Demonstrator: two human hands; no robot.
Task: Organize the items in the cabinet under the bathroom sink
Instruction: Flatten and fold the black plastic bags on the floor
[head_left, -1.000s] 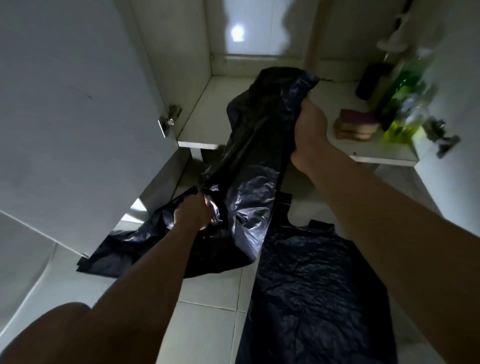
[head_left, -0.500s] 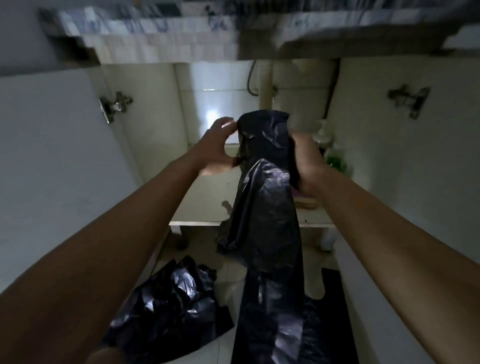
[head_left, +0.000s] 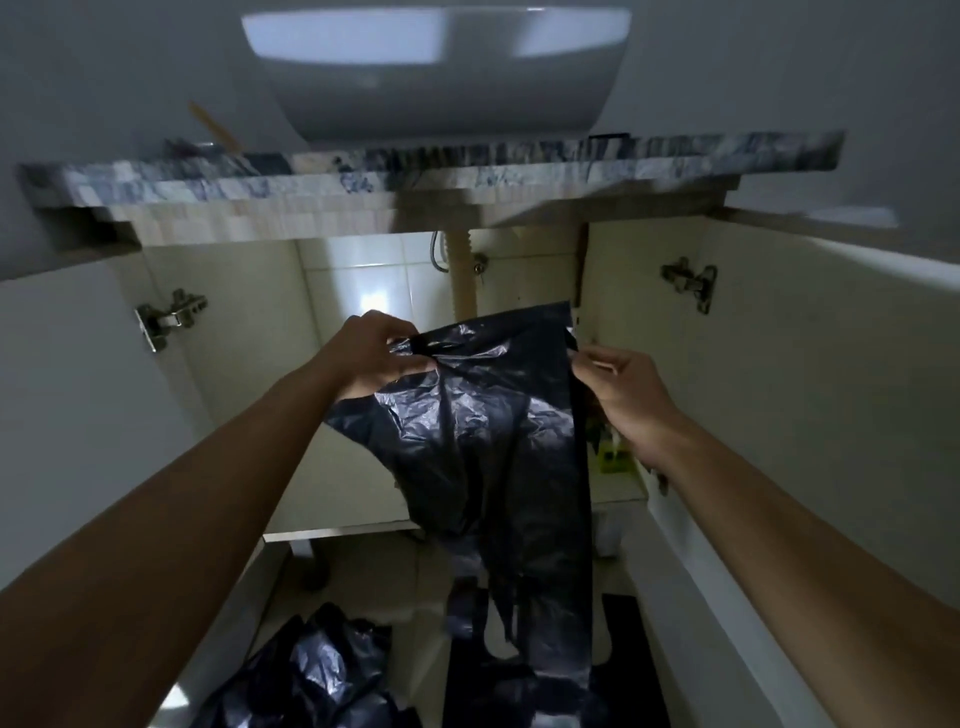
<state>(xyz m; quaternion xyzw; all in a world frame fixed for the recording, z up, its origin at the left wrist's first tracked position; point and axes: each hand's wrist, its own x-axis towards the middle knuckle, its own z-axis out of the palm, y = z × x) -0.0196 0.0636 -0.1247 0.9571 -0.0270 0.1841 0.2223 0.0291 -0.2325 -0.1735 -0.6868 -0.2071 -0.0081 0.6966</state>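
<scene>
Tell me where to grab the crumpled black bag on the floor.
Probably best to pinch the raised folds atop the crumpled bag, coming down from above: it lies in a loose heap on the floor, ridges sticking up.

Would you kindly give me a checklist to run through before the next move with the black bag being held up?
1. Grip of left hand on held bag top edge: ok, pinched.
2. Grip of right hand on the opposite edge: ok.
3. Held bag spread flat: not ok, bunched in the middle.
4. Its lower end off the floor: cannot tell.
5. Crumpled bag put away: not ok, on the floor.
</scene>
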